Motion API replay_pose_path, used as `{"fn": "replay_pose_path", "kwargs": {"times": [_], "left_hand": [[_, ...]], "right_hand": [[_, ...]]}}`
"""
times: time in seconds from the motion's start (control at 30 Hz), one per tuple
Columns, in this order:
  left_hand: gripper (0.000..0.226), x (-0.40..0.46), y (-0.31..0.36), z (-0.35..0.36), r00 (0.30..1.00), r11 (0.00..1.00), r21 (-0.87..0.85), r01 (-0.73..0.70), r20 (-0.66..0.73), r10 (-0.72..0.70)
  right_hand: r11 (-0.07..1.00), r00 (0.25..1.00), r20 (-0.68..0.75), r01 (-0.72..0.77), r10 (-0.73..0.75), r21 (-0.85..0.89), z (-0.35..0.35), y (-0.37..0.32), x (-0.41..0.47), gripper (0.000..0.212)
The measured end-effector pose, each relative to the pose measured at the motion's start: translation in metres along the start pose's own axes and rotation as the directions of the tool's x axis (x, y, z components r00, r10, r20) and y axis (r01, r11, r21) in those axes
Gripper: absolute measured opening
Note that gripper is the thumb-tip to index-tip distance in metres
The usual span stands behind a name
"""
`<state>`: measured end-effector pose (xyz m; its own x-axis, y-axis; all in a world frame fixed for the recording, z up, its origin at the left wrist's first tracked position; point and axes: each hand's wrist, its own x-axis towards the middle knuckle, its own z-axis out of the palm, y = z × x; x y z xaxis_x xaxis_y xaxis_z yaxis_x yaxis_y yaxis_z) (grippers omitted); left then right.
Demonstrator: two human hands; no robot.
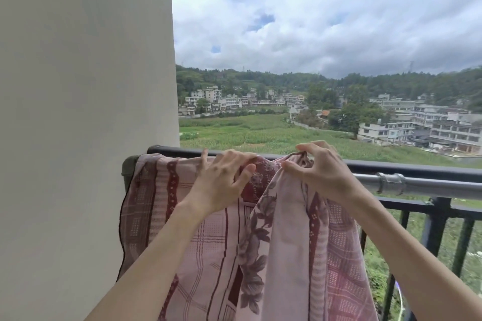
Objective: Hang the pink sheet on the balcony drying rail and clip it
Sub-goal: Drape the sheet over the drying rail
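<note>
Sheet (208, 255) draped over rail (417, 186) at frame centre-left, bunched at right. Rail's long axis runs left-right. Your right hand (320, 172) pinches gathered top edge; your left hand (224, 180) rests on cloth, fingers (245, 177) loosely spread, gripping nothing. Bare rail lies rightward, nearer right hand: spread that way. No clip seen.

The pink sheet (208, 255) hangs over the black rail (391, 167) beside a pale wall (78, 112). The left hand (221, 180) rests spread on its top edge; the right hand (320, 167) pinches a bunched fold. A grey pipe (417, 185) runs just below the rail.
</note>
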<state>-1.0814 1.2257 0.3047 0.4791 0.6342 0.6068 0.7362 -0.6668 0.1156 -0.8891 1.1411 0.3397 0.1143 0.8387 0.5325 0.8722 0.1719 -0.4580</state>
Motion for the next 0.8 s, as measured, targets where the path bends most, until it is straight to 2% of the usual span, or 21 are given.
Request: {"fn": "replay_pose_path", "kwargs": {"times": [0.1,0.27,0.33,0.4,0.5,0.6,0.8], "left_hand": [[0.044,-0.002,0.0,0.007,0.999,0.995,0.1,-0.02,0.035,0.016],[0.043,-0.022,-0.004,-0.008,0.999,0.995,0.092,-0.038,-0.02,0.04],[0.043,-0.024,-0.002,-0.01,0.998,0.995,0.098,-0.034,-0.047,0.039],[0.044,-0.026,0.001,-0.013,0.997,0.994,0.104,-0.038,-0.063,0.044],[0.044,-0.028,0.003,-0.018,0.995,0.994,0.091,-0.054,-0.083,0.061],[0.044,-0.03,0.004,-0.023,0.993,0.996,0.071,-0.052,-0.101,0.059],[0.042,-0.028,0.005,-0.025,0.994,0.999,0.029,-0.03,-0.104,0.033]], "right_hand": [[0.987,0.996,0.07,-0.051,0.062,-0.15,0.0,-0.008,-0.011,0.062],[0.939,0.98,-0.146,-0.174,0.135,-0.296,0.017,-0.032,-0.035,0.076],[0.935,0.96,-0.217,-0.232,0.176,-0.269,0.022,-0.04,-0.031,0.074],[0.931,0.952,-0.212,-0.271,0.221,-0.245,0.016,-0.046,-0.029,0.067],[0.941,0.956,-0.073,-0.293,0.284,-0.167,-0.002,-0.053,-0.031,0.049],[0.946,0.955,-0.002,-0.293,0.295,-0.138,-0.012,-0.057,-0.026,0.051],[0.973,0.95,-0.252,-0.212,0.183,-0.094,-0.001,-0.055,-0.021,0.046]]}}
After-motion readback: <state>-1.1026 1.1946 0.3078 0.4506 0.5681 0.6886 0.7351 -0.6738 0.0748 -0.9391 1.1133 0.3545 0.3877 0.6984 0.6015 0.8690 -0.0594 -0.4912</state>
